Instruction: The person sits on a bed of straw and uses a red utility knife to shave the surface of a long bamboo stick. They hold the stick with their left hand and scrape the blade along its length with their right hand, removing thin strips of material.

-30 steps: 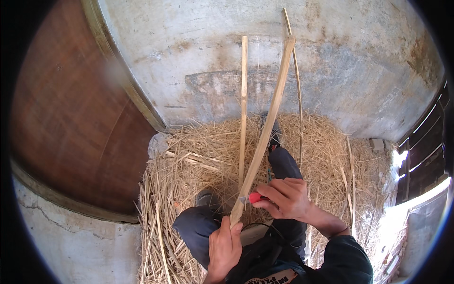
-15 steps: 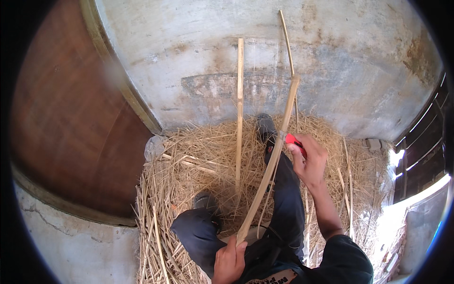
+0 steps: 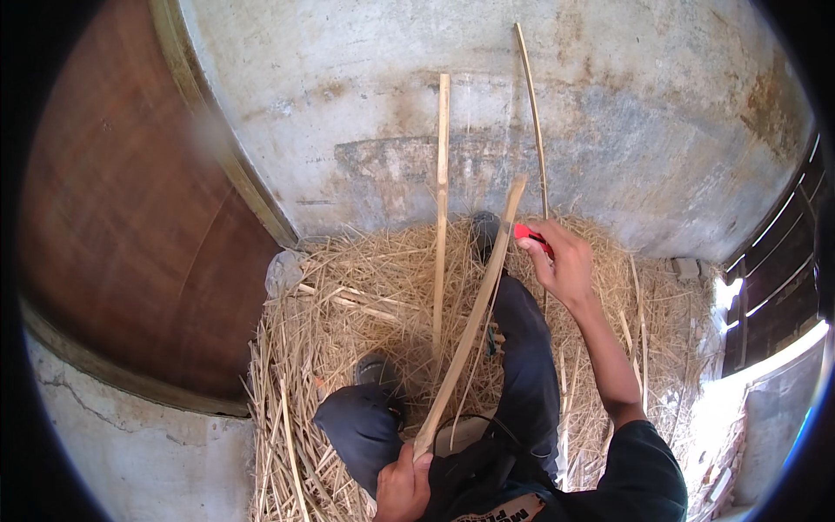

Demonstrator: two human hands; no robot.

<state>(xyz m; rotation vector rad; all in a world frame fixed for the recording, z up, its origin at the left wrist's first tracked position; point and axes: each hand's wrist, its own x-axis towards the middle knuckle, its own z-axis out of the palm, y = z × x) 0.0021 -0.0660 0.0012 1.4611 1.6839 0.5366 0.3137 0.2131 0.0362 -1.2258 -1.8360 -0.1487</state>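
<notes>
**Red-handled cutting tool (image 3: 532,237) set at the far stretch of a long, pale tan, bamboo-like strip (image 3: 474,335)**

A person's left hand (image 3: 404,485) grips the near end of the strip, fingers closed around it, while the right hand (image 3: 564,265), farther forward, is closed on the tool's handle. The small greyish blade appears to lie against the strip; exact contact is too fine to make out. A thin, pale wooden sliver (image 3: 470,383) hangs along the strip's right side, between the hands.

Should the blade bite too deep, the sliver could tear off or the strip split; the strip's unsupported far end could also flex, letting the edge skid toward the right leg in dark blue trousers (image 3: 526,348), close by the right hand.

The strip slants from the left hand's grasp up past the left of the right hand, its tip just beyond it. Ahead of both hands, a straight, pale wooden lath (image 3: 442,165) and a slimmer, curved tan stick (image 3: 533,104) stand before a stained grey wall (image 3: 652,87); loose, straw-coloured litter (image 3: 600,252) spreads below.
</notes>
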